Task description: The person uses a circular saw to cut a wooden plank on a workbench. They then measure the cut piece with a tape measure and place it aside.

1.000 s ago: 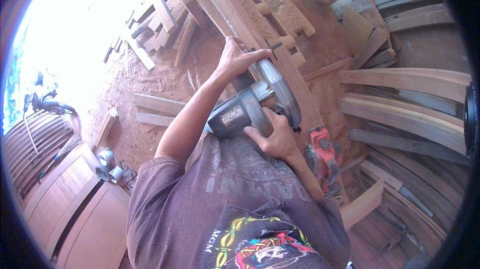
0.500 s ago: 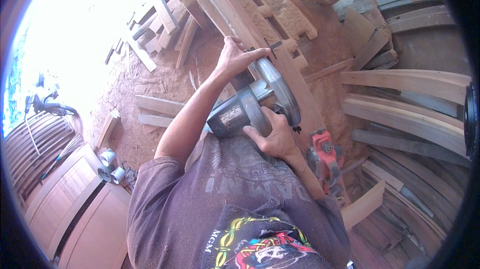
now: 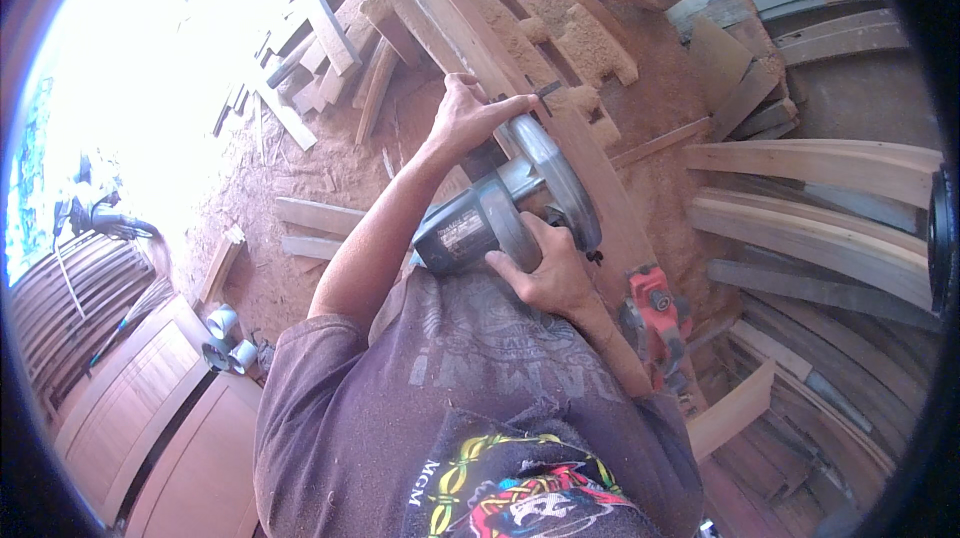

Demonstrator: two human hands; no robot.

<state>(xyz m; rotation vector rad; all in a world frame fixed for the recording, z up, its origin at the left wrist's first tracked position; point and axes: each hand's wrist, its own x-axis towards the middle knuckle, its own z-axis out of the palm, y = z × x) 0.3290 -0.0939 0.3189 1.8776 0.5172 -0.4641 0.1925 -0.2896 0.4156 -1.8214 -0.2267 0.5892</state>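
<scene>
Left hand point(image 3: 468, 120) and right hand point(image 3: 553, 273) extend forward on bent arms. Along a long wooden beam point(image 3: 592, 153) sits a circular saw point(image 3: 548, 160). Pale lettering marks the dark shirt point(image 3: 350, 418); a small printed label point(image 3: 463, 232) marks the saw's motor. The right curls closely around its handle; the left, thumb spread wide from bent fingers, touches its front.

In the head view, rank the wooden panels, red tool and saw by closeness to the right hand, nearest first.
1. Saw: gripped by the right hand.
2. Red tool: right of that hand, slightly lower.
3. Wooden panels: far off, lower left.
</scene>
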